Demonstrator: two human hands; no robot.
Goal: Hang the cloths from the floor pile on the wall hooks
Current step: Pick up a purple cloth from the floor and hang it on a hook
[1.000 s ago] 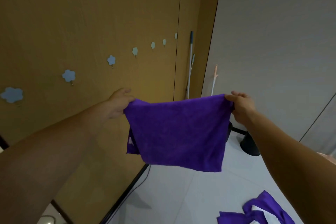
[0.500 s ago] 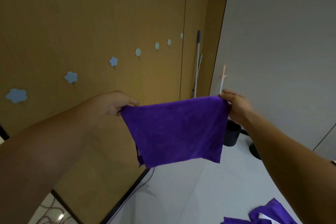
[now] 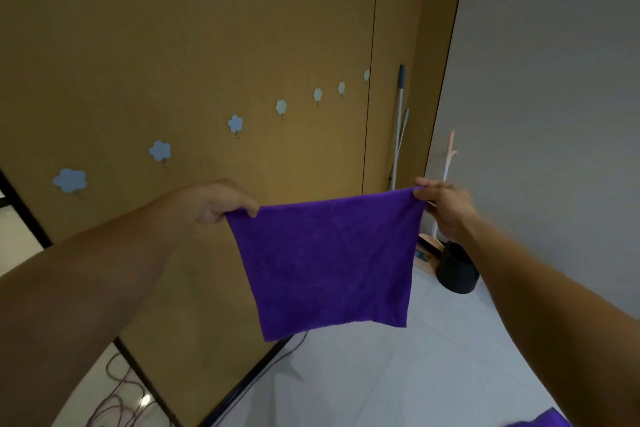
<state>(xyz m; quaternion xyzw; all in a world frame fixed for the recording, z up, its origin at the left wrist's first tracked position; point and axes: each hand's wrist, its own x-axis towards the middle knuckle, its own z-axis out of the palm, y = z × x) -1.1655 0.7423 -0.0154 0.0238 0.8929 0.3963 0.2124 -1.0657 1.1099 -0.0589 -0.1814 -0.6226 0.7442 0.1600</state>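
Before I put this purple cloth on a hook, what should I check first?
1. The left hand pinches a top corner of the purple fabric cloth: ok.
2. The right hand pinches the other top corner: ok.
3. Cloth spread flat, not bunched: ok.
4. The blue flower-shaped wall hooks are bare: ok.
5. Hanging loop on the cloth: cannot tell.
6. Cloth on a hook: not ok.

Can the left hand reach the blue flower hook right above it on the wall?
Probably yes: the left hand, pinching a corner of the purple cloth, sits below that bare flower hook with nothing between them, though depth is unclear.
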